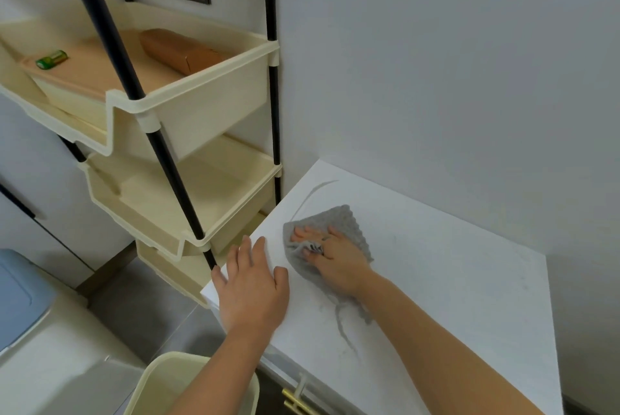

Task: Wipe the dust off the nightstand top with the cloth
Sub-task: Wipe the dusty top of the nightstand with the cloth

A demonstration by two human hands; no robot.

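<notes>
The white nightstand top [436, 263] fills the lower right, set against the wall. A grey knitted cloth [349, 225] lies on its left half. My right hand [332, 257] presses down on the cloth, fingers spread and bunching part of it, a ring on one finger. Grey streak marks run across the top beyond the cloth and back toward the front edge. My left hand [251, 283] rests flat and open on the nightstand's left front corner, holding nothing.
A cream three-tier shelf rack [188, 106] on black poles stands close to the left of the nightstand; its top bin holds a brown case [177, 48] and a green item [52, 59]. A cream bin [157, 384] is at the bottom; gold drawer handles [295, 398] show below the front edge.
</notes>
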